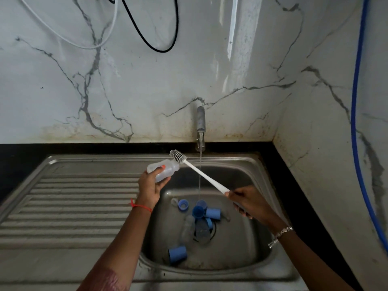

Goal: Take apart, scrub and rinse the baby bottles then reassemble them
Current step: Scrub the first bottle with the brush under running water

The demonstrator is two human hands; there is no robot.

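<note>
**A:** Where's the bottle?

**B:** The bottle is in my left grip, held on its side above the left edge of the sink. My fingers are curled round its body, thumb on top, and its open mouth points right.

**A:** And the other one?

**B:** My right grip is closed round the end of the brush. The white handle slants up and left, and the bristle head is outside the bottle, right at its mouth. I cannot tell whether they touch.

**A:** Water?

**B:** A thin stream falls from the tap, crossing the handle's line just right of the bottle. I cannot tell if it strikes the handle.

**A:** What's in the basin?

**B:** Loose parts. Two clear bottles lie over the drain. Three blue caps crowd together above them, with a blue ring to their left. One more cap lies on its side nearer me, apart from the rest.

**A:** Around that?

**B:** The ribbed drainboard is on the left, and a black tabletop runs round the steel. A blue hose hangs down the marbled wall on the right.
</note>
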